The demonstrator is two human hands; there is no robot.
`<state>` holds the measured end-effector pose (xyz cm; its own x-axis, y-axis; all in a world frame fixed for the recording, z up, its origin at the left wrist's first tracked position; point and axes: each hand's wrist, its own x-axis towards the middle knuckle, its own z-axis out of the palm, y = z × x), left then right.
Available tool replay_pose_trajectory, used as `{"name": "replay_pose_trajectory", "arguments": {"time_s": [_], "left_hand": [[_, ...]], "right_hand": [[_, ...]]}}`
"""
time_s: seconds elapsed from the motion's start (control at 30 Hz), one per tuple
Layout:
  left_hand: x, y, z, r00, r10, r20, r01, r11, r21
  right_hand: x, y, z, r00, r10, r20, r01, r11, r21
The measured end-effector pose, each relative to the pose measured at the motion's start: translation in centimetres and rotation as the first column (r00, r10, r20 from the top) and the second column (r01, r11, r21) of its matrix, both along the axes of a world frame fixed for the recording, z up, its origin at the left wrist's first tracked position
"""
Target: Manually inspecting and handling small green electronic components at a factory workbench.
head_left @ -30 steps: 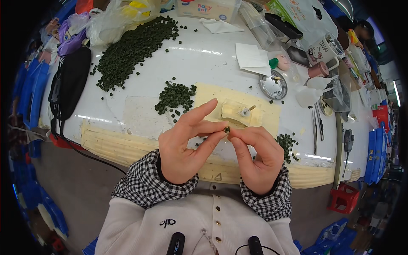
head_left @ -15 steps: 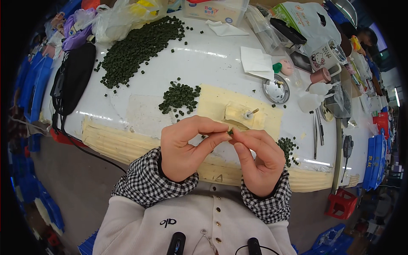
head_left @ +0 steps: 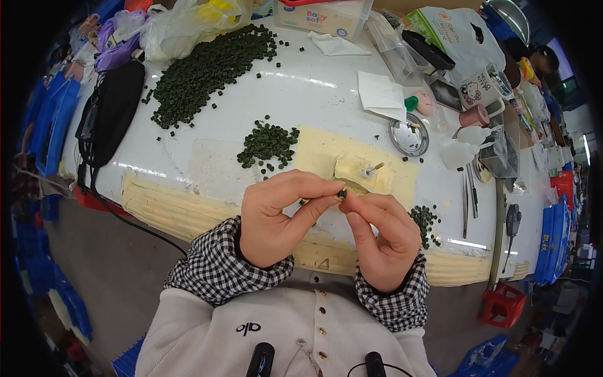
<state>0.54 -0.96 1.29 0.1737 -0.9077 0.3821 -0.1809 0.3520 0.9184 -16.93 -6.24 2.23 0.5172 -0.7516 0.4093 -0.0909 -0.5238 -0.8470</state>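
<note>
Both hands' fingers [head_left: 326, 198] pinch one small dark bead [head_left: 342, 194] (above the table)

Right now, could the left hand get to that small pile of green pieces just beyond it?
Probably yes: the left hand sits just short of the small pile of green pieces, with bare table between. Its fingertips pinch a small green piece with the right hand.

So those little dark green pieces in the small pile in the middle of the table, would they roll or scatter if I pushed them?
Probably scatter: the small pile is loose, with strays lying apart around it. They look small and likely light; both hands pinch one with fingertips alone.
</note>
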Motion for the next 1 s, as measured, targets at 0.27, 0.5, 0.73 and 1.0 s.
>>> {"name": "replay_pose_trajectory", "arguments": {"time_s": [0.27, 0.5, 0.73, 1.0], "left_hand": [[-0.03, 0.14, 0.01, 0.998, -0.009, -0.066, 0.011, 0.999, 0.034], [-0.04, 0.09, -0.1, 0.997, -0.023, -0.079, 0.027, 0.998, 0.056], [0.1, -0.06, -0.6, 0.996, -0.024, -0.083, 0.027, 0.999, 0.037], [0.23, -0.03, -0.21, 0.999, -0.011, -0.052, 0.014, 0.998, 0.062]], "right_hand": [[-0.06, -0.05, 0.01, 1.0, 0.021, -0.011, -0.021, 1.0, -0.016], [-0.33, -0.25, 0.45, 0.998, 0.032, -0.056, -0.033, 0.999, -0.024], [-0.35, -0.29, 0.51, 0.997, 0.032, -0.072, -0.037, 0.997, -0.062], [-0.25, -0.53, 0.69, 0.999, -0.042, -0.016, 0.041, 0.998, -0.051]]}}
